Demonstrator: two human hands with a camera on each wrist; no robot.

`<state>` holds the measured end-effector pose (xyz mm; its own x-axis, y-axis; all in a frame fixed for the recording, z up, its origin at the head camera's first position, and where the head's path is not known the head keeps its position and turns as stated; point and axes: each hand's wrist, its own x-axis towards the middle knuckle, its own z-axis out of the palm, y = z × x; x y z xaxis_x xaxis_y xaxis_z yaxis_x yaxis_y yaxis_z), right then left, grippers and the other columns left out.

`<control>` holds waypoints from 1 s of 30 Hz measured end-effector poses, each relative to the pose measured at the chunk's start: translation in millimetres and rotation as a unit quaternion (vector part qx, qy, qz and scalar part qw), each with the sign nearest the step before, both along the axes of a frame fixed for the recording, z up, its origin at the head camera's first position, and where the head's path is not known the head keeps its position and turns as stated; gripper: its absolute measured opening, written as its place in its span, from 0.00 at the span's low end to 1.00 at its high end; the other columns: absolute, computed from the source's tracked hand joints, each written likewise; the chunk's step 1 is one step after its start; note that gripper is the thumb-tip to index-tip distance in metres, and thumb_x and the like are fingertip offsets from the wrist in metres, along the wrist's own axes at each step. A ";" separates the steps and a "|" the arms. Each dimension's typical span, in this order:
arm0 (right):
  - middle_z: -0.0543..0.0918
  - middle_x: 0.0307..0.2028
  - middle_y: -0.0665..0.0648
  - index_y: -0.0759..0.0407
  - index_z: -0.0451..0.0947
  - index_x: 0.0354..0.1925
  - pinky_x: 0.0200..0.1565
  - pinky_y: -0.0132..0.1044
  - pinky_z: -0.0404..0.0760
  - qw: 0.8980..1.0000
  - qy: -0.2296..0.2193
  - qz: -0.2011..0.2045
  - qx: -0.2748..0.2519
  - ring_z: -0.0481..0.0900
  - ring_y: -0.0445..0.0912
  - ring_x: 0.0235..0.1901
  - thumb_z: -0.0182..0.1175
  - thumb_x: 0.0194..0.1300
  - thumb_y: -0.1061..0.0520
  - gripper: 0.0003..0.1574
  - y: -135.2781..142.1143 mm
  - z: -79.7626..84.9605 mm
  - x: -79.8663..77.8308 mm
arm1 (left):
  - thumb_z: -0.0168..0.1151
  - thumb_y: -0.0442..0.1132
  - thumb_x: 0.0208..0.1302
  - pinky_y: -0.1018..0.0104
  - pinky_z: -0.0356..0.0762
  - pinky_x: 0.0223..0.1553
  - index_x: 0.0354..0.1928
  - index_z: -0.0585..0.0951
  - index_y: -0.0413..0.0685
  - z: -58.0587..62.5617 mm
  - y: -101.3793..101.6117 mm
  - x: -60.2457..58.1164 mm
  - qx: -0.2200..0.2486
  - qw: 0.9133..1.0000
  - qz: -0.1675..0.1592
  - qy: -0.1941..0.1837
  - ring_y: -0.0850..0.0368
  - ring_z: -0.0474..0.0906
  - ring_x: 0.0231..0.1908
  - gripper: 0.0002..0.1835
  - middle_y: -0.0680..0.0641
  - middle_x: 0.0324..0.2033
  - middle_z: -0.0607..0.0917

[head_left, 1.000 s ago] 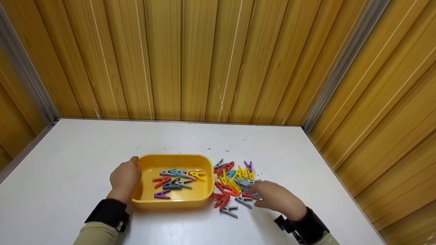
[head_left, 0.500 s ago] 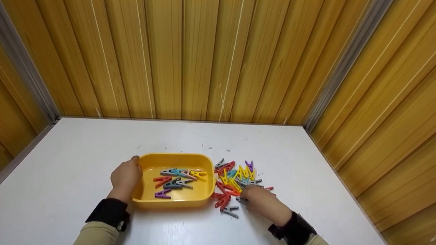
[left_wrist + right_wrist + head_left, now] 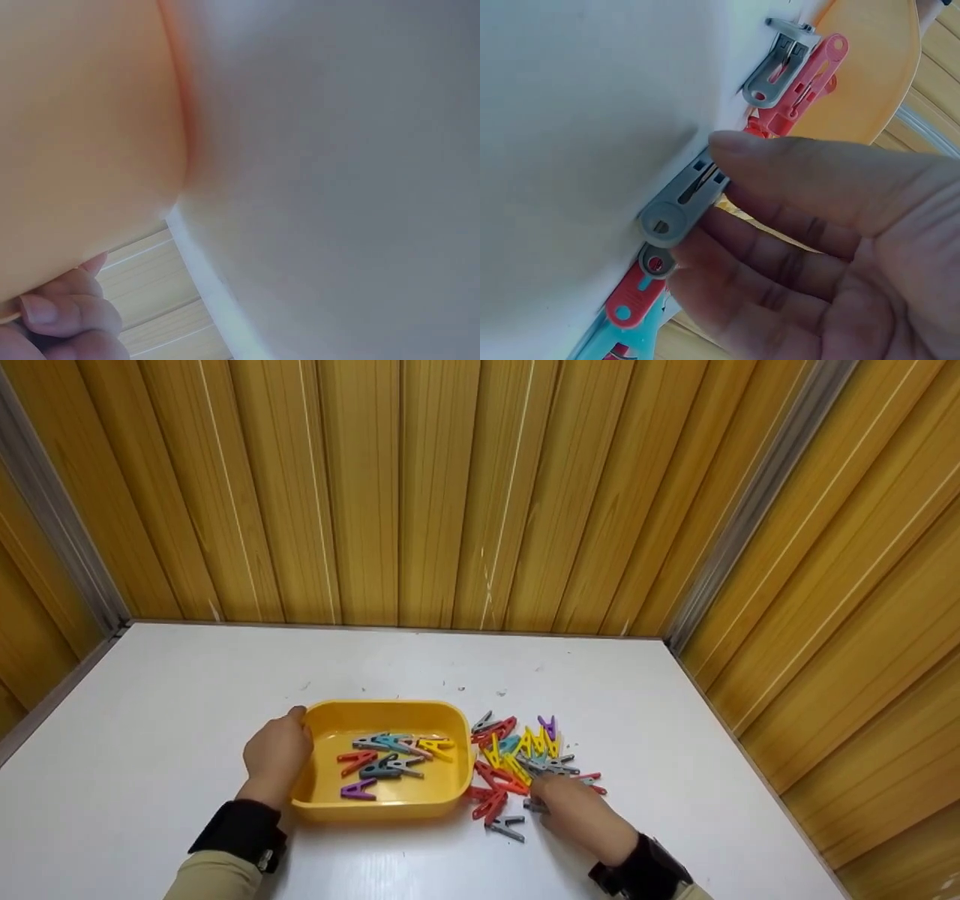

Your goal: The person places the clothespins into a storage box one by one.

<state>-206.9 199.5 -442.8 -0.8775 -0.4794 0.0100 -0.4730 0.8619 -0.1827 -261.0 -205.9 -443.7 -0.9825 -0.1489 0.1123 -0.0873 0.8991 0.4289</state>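
My left hand (image 3: 277, 751) grips the left rim of a yellow plastic tub (image 3: 382, 811); its curled fingers (image 3: 71, 313) show at that rim in the left wrist view. Several clothespins lie in the tub, among them a purple clothespin (image 3: 358, 790) and a red clothespin (image 3: 357, 760). Right of the tub, my right hand (image 3: 585, 816) is low at the near side of a loose clothespin pile. Between its thumb and fingers it pinches a grey clothespin (image 3: 676, 204), close over the table in the right wrist view. In the head view the hand hides most of that clothespin.
Yellow clothespins (image 3: 516, 769), a purple clothespin (image 3: 548, 727) and several others crowd against the tub's right side on the white table (image 3: 187, 682). Another grey clothespin (image 3: 506, 829) lies at the pile's near edge. Wood-patterned panels (image 3: 435, 495) stand behind and at both sides.
My right hand has moved left and slightly nearer, taking hold of the grey clothespin. A red clothespin by it has shifted right. The left hand and tub stay put.
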 end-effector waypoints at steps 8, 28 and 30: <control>0.78 0.30 0.50 0.57 0.81 0.30 0.33 0.37 0.77 0.998 0.050 0.023 0.012 0.78 0.45 0.32 0.70 0.59 0.66 0.07 1.4 -4.3 -0.4 | 0.50 0.35 0.72 0.42 0.84 0.38 0.64 0.74 0.33 1.6 0.3 -0.8 -0.001 1.000 0.003 -0.012 0.31 0.86 0.41 0.22 0.27 0.42 0.87; 0.88 0.39 0.58 0.62 0.84 0.46 0.48 0.49 0.86 1.000 -0.022 0.007 -0.020 0.84 0.51 0.40 0.70 0.61 0.66 0.13 -25.6 81.8 -18.6 | 0.49 0.35 0.73 0.41 0.84 0.42 0.65 0.74 0.32 1.1 2.1 -1.5 0.007 1.000 0.005 -0.011 0.32 0.86 0.43 0.23 0.27 0.45 0.87; 0.88 0.41 0.59 0.63 0.85 0.47 0.50 0.48 0.86 0.999 -0.004 0.036 -0.014 0.85 0.51 0.42 0.69 0.63 0.65 0.13 -42.2 103.3 -26.0 | 0.49 0.35 0.73 0.41 0.84 0.42 0.66 0.74 0.32 0.5 1.9 -1.4 0.007 1.000 0.007 -0.013 0.32 0.85 0.43 0.23 0.27 0.45 0.87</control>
<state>-232.9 157.2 -339.5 -0.8404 -0.5417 0.0184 -0.5330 0.8197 -0.2100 -262.4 -203.9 -443.2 -0.9829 -0.1641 0.0836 -0.1116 0.8915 0.4390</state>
